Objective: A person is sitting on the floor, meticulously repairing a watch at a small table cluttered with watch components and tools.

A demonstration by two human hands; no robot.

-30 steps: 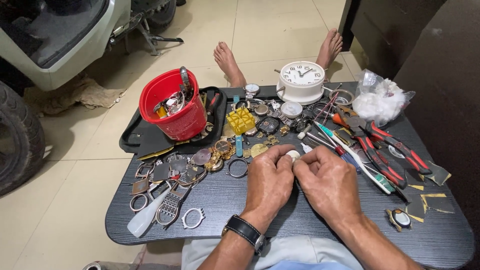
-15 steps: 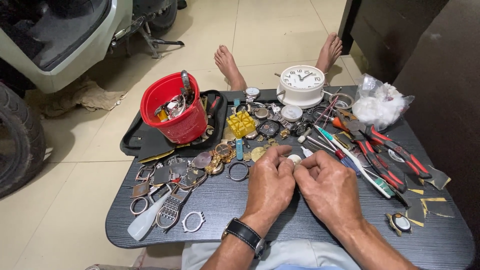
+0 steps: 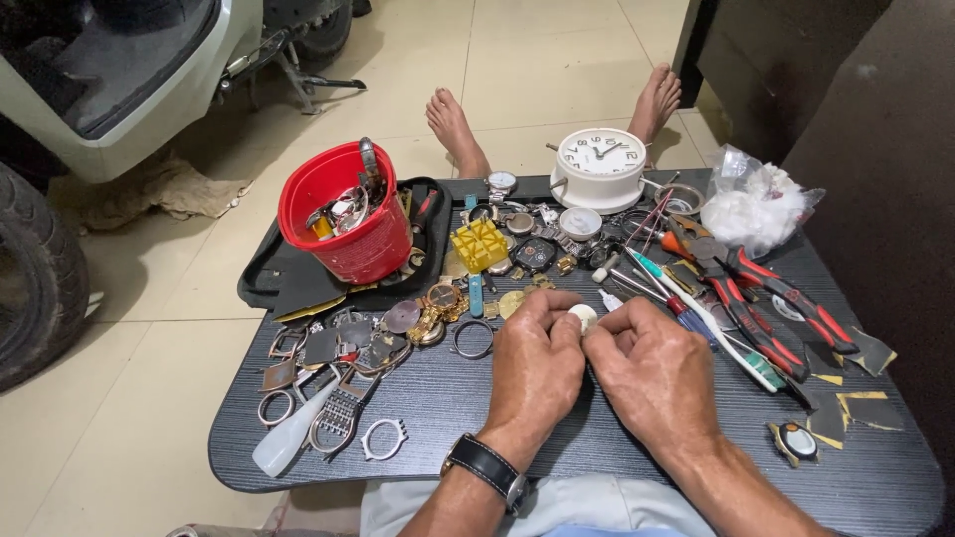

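A: Entry one, the black wood-grain tray surface, crowded. On it, largest first: round white alarm clock at the far edge, red plastic bucket holding metal parts, clear plastic bag of white wadding, red-handled pliers, yellow ribbed plastic block.

B: And the item in hand?

A: Small round white part, held above the middle of the surface, between both hands.

B: Hand pose?

A: Left hand, black strap watch on the wrist, knuckles up, fingers curled and pressed onto the part from its side. Right hand mirrors it, thumb and forefinger pinching the same part. Forearms come in low from the near edge.

B: Risk?

A: My judgement: the part is tiny and the pinch shallow; a slip could drop it among the loose watch cases and rings, where it would be hard to find. An elbow could also sweep tools off the edge
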